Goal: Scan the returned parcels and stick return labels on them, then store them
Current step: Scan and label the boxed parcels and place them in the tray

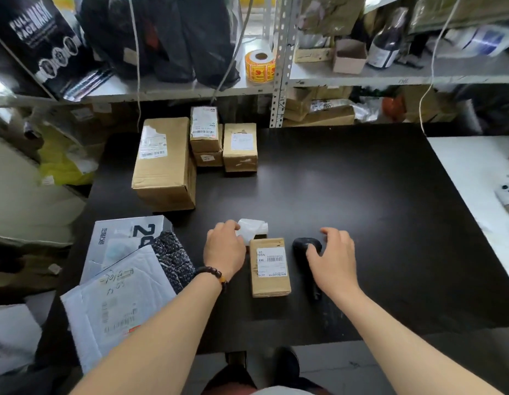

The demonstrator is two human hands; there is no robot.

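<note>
A small brown cardboard parcel [272, 286] with a white barcode label lies on the black table [376, 212] between my hands. My left hand [224, 250], with a bead bracelet on the wrist, is just left of the parcel. Its fingers curl round a crumpled white piece of label paper [253, 228] that lies behind the parcel. A black handheld scanner [304, 246] lies right of the parcel. My right hand [334, 259] is over the scanner's handle with fingers spread; the thumb touches the scanner's head, and no grip shows.
Several taped cardboard parcels [163, 163] stand at the table's back left. White mailer bags and a patterned cloth [119, 289] lie at the front left. A yellow sticker roll [260, 65] sits on the shelf behind. A white table [475, 166] adjoins on the right.
</note>
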